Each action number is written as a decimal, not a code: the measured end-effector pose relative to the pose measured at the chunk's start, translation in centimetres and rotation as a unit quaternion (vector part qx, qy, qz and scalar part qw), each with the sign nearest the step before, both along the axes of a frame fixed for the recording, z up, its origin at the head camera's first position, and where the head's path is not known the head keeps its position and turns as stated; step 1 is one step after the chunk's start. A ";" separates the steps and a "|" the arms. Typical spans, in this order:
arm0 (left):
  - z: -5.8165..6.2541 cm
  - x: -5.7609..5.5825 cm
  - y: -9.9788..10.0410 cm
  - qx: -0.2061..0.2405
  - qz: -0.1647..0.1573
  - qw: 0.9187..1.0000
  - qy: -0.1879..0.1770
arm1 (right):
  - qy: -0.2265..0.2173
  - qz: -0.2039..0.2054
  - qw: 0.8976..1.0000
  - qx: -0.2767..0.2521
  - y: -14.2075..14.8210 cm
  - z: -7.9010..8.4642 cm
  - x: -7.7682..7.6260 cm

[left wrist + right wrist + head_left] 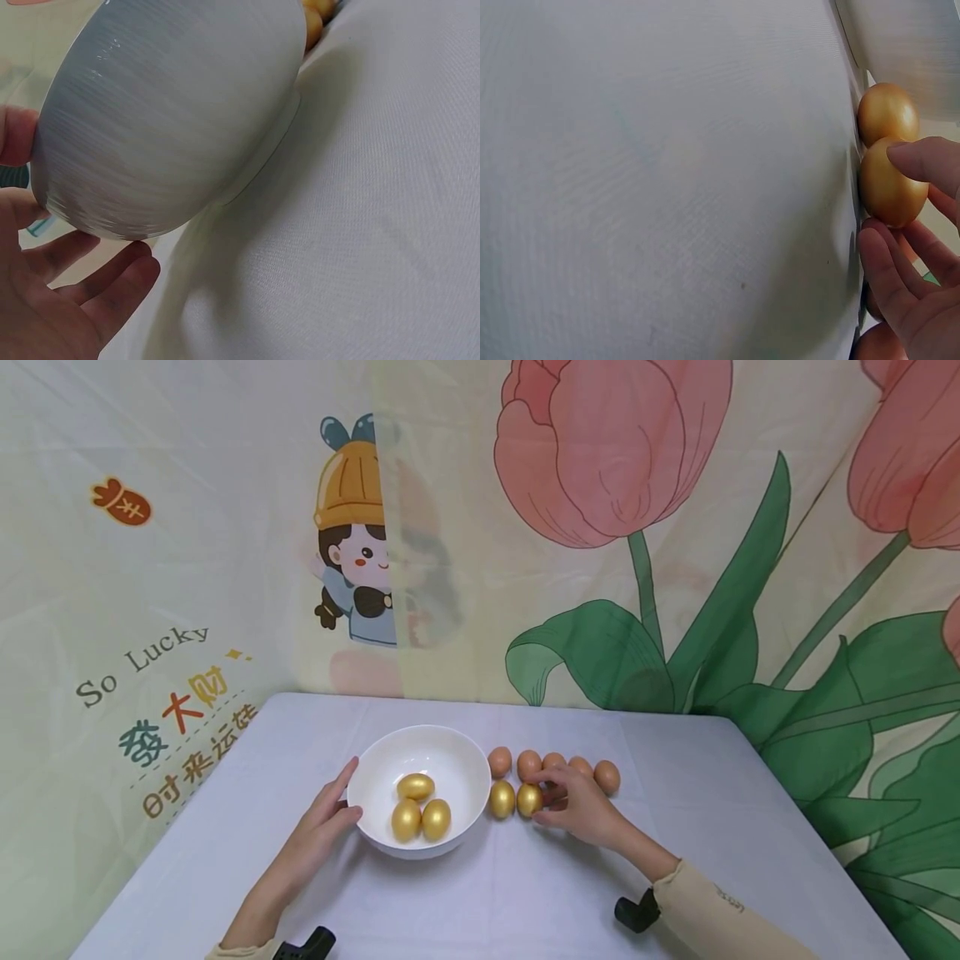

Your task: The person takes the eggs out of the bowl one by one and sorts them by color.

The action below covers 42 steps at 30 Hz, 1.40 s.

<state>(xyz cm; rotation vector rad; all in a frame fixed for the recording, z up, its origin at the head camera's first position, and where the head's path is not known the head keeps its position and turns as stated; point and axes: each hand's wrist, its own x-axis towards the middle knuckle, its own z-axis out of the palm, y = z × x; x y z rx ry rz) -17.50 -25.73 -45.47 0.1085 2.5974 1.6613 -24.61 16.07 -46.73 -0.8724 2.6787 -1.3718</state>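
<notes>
A white bowl (423,851) stands on the table with three gold eggs (416,787) inside. My left hand (318,822) grips its left side, thumb at the rim; in the left wrist view the fingers (120,281) curl under the outer wall (172,112). To the right of the bowl, my right hand (581,806) holds a gold egg (529,800) between thumb and fingers. The right wrist view shows the thumb (922,161) lying across this egg (891,191), close over the cloth. Beside it, nearer the bowl, sits another gold egg (502,799).
A row of several brown eggs (500,762) lies behind the gold ones, partly covered by my right hand. White cloth (540,893) covers the table (675,752). Behind it hangs a printed backdrop (450,460) with tulips and a cartoon child.
</notes>
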 end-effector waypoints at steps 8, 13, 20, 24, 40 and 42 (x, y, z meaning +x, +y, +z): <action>-0.1 -0.1 -0.1 0.005 -0.002 1.000 0.004 | -0.005 -0.004 1.000 0.008 0.2 0.3 0.0; 0.0 -0.1 0.0 0.001 0.000 1.000 0.001 | -0.002 -0.012 1.000 0.025 0.4 0.5 0.0; 0.1 -0.1 0.1 0.001 0.002 1.000 -0.004 | 0.008 -0.012 0.999 0.038 0.8 1.2 0.3; 0.1 -0.1 0.1 0.001 0.002 1.000 -0.007 | 0.031 -0.022 0.999 0.039 0.7 2.1 0.5; 0.2 0.2 0.1 -0.007 -0.002 1.000 0.001 | 0.051 -0.007 0.999 -0.007 -2.5 7.1 1.8; 0.3 0.2 0.1 -0.006 -0.001 1.000 0.001 | 0.046 0.001 0.999 -0.011 -3.0 7.5 1.9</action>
